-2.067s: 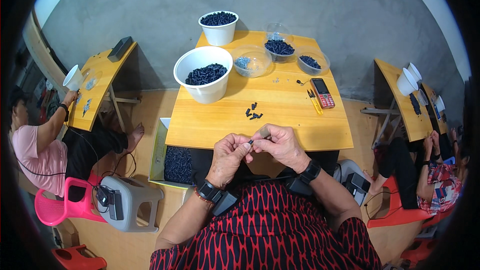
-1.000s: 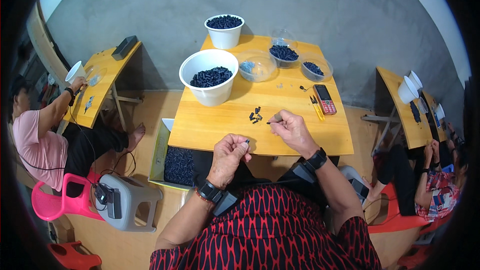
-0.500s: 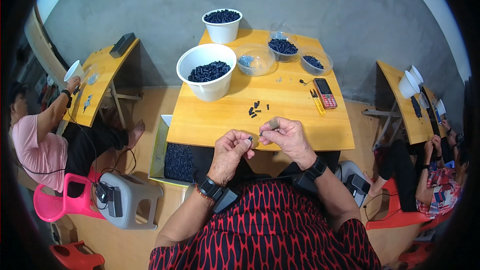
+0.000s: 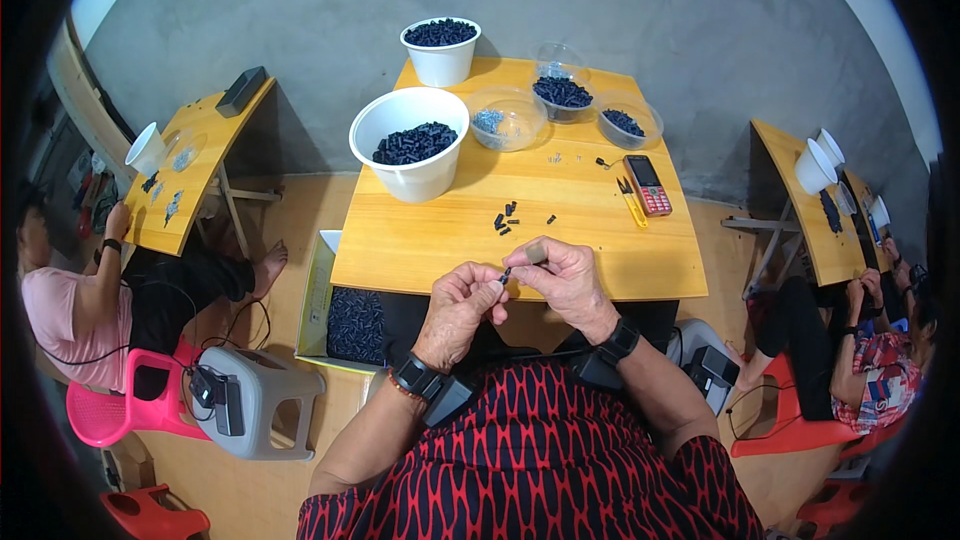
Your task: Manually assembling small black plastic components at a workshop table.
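Over the near edge of the wooden table (image 4: 600,240), my two hands meet fingertip to fingertip. My left hand (image 4: 462,305) pinches a small black plastic piece (image 4: 503,279) between thumb and fingers. From the other side, my right hand (image 4: 563,285) closes on the piece's upper end; whether it also holds a smaller part is hidden by the fingertips. A brownish, squarish pad or wrap (image 4: 537,254) shows at one of the right fingers. Just beyond my hands lie several loose black pieces (image 4: 505,219), with a single one (image 4: 551,220) off to their right.
Two white buckets (image 4: 408,180) of black pieces stand at the left of the tabletop. Clear bowls (image 4: 520,130) hold small metal parts or black pieces. Yellow-handled snips (image 4: 636,208) lie beside a red phone (image 4: 653,190). Below left is a box (image 4: 315,325) of pieces. People work at side tables.
My right hand has moved left to meet the piece in my left hand. The single loose piece lies slightly farther right. The person at left has taken a hand off the white cup.
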`<state>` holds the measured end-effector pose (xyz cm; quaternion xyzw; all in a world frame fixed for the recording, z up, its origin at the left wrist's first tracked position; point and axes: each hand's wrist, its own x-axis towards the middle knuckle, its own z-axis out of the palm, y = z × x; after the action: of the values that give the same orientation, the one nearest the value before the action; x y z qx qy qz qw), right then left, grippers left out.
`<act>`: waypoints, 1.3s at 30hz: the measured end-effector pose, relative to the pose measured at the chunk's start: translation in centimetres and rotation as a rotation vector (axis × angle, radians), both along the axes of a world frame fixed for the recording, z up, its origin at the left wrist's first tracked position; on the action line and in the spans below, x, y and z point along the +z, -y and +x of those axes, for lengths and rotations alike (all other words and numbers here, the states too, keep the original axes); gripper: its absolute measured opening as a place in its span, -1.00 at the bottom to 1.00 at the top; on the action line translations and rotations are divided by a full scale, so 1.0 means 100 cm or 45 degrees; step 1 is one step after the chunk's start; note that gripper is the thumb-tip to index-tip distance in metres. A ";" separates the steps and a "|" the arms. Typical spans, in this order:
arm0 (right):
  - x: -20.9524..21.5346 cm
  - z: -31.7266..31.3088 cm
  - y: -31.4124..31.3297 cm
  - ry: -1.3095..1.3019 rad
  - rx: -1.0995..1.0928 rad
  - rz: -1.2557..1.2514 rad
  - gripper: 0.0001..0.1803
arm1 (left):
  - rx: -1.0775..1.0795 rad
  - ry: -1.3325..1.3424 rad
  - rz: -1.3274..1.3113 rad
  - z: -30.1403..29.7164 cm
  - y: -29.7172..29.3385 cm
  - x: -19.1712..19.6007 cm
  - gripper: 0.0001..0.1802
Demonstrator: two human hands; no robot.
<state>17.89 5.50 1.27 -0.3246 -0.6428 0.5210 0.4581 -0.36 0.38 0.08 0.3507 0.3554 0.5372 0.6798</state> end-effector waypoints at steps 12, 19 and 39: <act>0.001 -0.001 0.002 0.062 -0.001 0.078 -0.94 | -0.034 0.125 -0.036 -0.001 0.001 -0.003 -0.89; 0.001 -0.004 0.009 0.069 -0.057 0.190 -0.97 | -0.028 0.223 -0.088 0.001 0.004 -0.003 -0.90; -0.017 0.042 -0.041 0.160 -0.319 0.163 -0.85 | -0.011 0.206 -0.109 0.005 0.001 -0.007 -0.88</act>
<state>22.04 9.62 -0.48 -0.4044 -0.6566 0.3963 0.4983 0.09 0.23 -0.66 0.2781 0.3205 0.5452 0.7230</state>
